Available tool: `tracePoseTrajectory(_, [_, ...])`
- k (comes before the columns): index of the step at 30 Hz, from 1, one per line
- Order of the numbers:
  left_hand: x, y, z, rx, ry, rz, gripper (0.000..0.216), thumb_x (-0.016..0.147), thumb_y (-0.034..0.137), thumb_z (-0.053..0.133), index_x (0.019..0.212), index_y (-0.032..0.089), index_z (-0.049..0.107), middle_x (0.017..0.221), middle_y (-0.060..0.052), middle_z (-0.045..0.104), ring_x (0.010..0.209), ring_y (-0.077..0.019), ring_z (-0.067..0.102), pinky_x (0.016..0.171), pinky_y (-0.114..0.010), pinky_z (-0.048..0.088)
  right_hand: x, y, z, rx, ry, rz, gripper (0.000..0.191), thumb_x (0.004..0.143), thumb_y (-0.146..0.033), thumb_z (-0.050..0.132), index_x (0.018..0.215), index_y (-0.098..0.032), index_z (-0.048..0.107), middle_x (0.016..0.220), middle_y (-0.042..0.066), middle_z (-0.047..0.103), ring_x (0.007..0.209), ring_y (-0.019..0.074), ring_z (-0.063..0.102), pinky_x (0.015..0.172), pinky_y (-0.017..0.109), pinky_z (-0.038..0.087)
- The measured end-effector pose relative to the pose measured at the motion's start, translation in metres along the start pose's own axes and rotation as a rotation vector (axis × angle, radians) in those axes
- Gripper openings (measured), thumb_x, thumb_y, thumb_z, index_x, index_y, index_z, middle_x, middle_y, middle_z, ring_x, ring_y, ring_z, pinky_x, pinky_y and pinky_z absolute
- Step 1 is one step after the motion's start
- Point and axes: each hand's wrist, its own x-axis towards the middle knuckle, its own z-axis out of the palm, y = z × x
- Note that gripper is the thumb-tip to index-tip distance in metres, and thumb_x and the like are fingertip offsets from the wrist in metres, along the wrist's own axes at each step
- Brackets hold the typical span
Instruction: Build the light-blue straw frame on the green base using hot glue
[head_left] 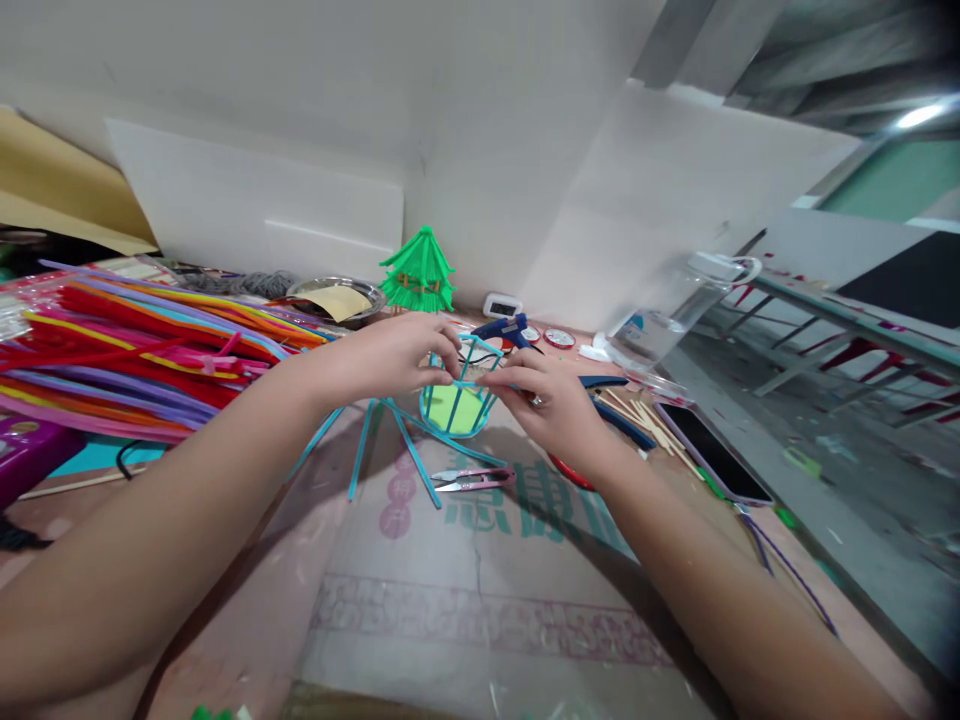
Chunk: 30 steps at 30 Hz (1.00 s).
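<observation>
in the head view, find the turquoise frame (454,408) between the two hands: just right of the left hand (409,355) and just left of the right hand (551,400). cannot call either hand nearer, with fingertips of both at the frame's middle crossbar and only a narrow gap between. on the right, looks pinched on that bar; on the left, curled in close, but cannot tell whether gripping. cannot settle the long axis: looks about as broad as tall, with thin bars around a lime-green panel (466,410).

on the near side, note loose turquoise strips (405,440) fanned out, just beside the frame, and a pair of snips (474,480) lying crosswise below. behind, see a glue gun (501,328) close up, hemming in the far side, and a green tree model (420,275) farther back. past the right hand, find blue-handled pliers (626,425), wooden sticks (651,425) and a phone (714,453). beyond the left forearm, see a heap of coloured pipe cleaners (150,350).
</observation>
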Motion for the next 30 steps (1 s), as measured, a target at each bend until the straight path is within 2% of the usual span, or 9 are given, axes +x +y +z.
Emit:
tracePoseTrajectory(4, [0.0002,-0.0014,0.0012,-0.008,-0.001,0.005,0.015,0.088,0.027,0.062,0.093,0.021,0.076,0.118,-0.005,0.067,0.115,-0.0203,0.057,0.099,-0.029,0.039,0.0001,-0.0005,0.0004,0.036,0.025,-0.034,0.018,0.095,-0.016,0.056,0.099,-0.022,0.073,0.086,0.004,0.063,0.078,0.015,0.058,0.068,0.028,0.045])
tracePoseTrajectory(21, [0.0004,-0.001,0.0001,-0.03,-0.021,0.018,0.018,0.088,0.028,0.059,0.093,0.022,0.075,0.116,-0.004,0.068,0.114,-0.0207,0.057,0.097,-0.029,0.04,-0.0009,-0.0059,0.0003,0.081,-0.005,0.054,0.021,0.093,-0.014,0.055,0.101,-0.019,0.073,0.083,0.004,0.069,0.075,0.0151,0.061,0.07,0.029,0.047])
tracePoseTrajectory(30, [0.001,0.0013,-0.0006,-0.054,-0.028,0.026,0.021,0.09,0.032,0.057,0.094,0.023,0.076,0.118,-0.003,0.069,0.118,-0.0201,0.056,0.1,-0.03,0.038,-0.0011,-0.0066,0.0001,0.098,0.008,0.033,0.021,0.093,-0.016,0.054,0.099,-0.021,0.073,0.084,0.004,0.07,0.077,0.0161,0.063,0.071,0.031,0.049])
